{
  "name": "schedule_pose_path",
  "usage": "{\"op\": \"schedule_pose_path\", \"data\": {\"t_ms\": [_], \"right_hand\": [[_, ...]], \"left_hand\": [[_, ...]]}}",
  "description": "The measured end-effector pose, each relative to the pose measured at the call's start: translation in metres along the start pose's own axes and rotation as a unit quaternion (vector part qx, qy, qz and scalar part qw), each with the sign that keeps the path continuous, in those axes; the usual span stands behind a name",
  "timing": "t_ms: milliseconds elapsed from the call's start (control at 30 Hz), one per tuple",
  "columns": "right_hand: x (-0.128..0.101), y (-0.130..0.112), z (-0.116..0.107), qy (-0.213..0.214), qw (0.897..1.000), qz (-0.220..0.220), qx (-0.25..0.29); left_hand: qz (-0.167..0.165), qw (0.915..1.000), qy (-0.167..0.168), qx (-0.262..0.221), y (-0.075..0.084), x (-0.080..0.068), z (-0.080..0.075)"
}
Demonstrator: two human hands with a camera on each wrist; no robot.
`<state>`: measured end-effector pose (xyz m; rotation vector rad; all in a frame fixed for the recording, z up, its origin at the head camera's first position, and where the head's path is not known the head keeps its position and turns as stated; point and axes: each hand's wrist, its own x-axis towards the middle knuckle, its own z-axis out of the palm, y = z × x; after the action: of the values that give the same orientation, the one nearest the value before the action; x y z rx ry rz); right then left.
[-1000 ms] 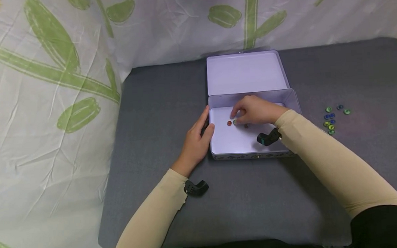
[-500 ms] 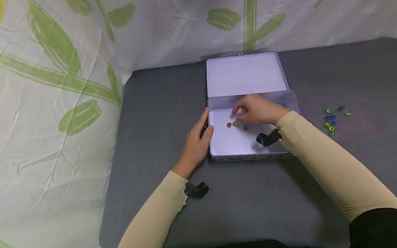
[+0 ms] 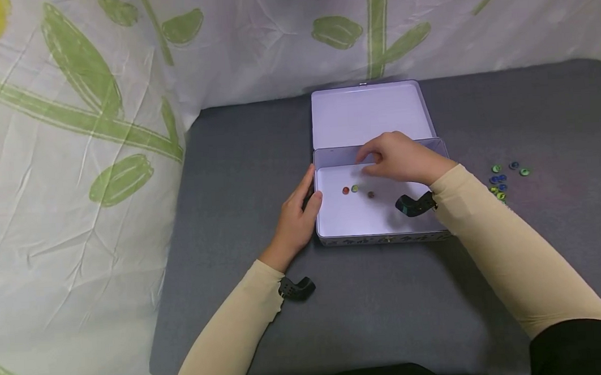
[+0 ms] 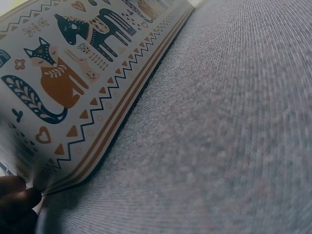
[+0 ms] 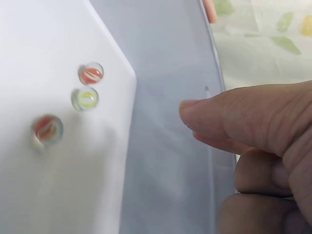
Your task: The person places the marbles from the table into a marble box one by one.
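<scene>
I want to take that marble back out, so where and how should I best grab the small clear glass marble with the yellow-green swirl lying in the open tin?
Come straight down from above and pinch the small clear glass marble with the yellow-green swirl across its middle with thumb and forefinger tips. It is round and lies loose on the flat floor of the open white tin box, so it will likely roll if nudged. An orange-swirl marble lies close beside it, so pinch front to back.

The head camera looks forward and down over the whole grey table point(image 3: 237, 157). The left wrist camera sits low, very close to the tin point(image 4: 73, 73)'s patterned outer wall. The right wrist camera peers closely inside it; both wrist views share that tin point(image 3: 384, 228) with the head view.
</scene>
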<state>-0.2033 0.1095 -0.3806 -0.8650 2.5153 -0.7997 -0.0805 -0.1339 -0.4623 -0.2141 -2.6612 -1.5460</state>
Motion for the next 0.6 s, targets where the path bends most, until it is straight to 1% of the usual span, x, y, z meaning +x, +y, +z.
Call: {"op": "schedule_pose_path", "data": {"t_ms": [233,433,600], "right_hand": [[-0.012,-0.002,-0.013,0.01,1.0,0.002,-0.011],[-0.031,-0.001,-0.027,0.021,0.999,0.028,-0.016],[-0.052,0.007,-0.039,0.045,0.997,0.056,-0.018]], "left_hand": [[0.002,1.0,0.002,-0.006,0.0,-0.001,-0.002],[-0.001,1.0,0.0,-0.006,0.001,-0.001,-0.003],[-0.002,0.9999,-0.003,-0.012,0.001,-0.001,-0.003]]}}
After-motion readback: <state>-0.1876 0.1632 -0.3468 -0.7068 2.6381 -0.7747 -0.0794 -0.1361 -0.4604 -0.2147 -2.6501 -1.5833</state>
